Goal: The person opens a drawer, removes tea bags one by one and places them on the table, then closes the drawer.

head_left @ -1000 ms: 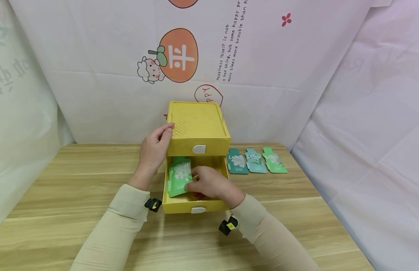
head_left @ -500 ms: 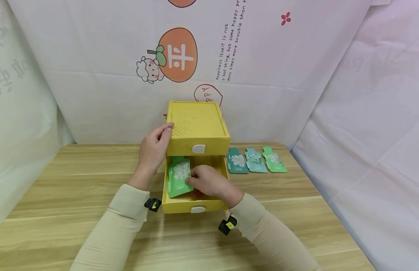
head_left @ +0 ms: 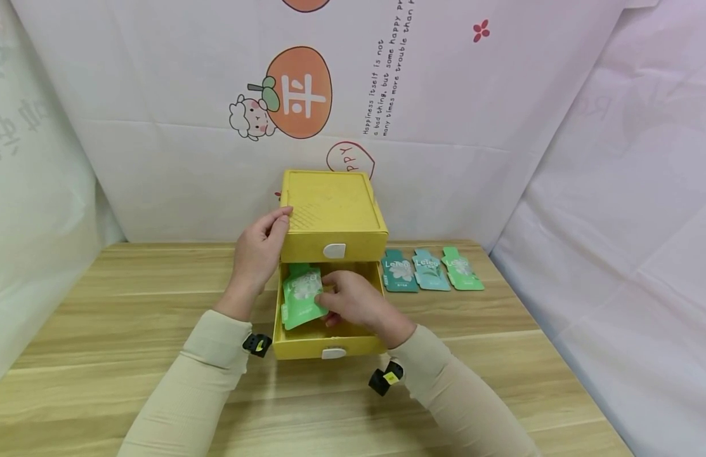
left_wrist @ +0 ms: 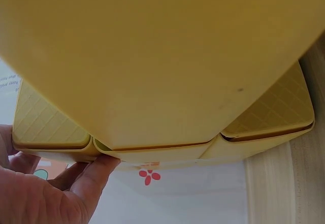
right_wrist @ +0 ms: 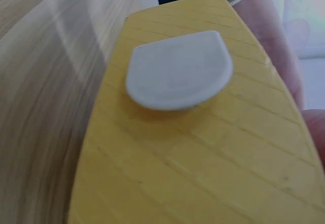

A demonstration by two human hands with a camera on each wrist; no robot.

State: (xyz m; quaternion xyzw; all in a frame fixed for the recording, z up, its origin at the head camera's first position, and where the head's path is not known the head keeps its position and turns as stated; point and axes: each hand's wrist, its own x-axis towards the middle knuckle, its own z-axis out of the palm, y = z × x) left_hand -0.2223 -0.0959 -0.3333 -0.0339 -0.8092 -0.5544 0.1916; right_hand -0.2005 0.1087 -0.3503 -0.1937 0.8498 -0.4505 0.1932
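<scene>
A yellow two-drawer box (head_left: 335,203) stands against the back cloth, its lower drawer (head_left: 295,348) pulled out. My left hand (head_left: 257,254) holds the box's upper left edge; in the left wrist view its fingers (left_wrist: 96,181) lie along the edge. Inside the lower drawer, my right hand (head_left: 355,301) pinches the right edge of a green LeTea packet (head_left: 303,298), thumb on its face. That packet lies tilted, its right side a little raised. In the right wrist view, the drawer front with its white pull tab (right_wrist: 177,71) covers most of the hand.
Right of the box lie a dark teal packet (head_left: 399,271), a light teal packet (head_left: 431,271) and a green packet (head_left: 462,270) in a row. The upper drawer (head_left: 358,247) is closed. A wooden table (head_left: 130,330) bears everything, with white cloth walls (head_left: 176,158) around.
My right hand has shifted slightly up, and the green packet's lower right corner has risen and moved right with it. The left hand and the box stay put.
</scene>
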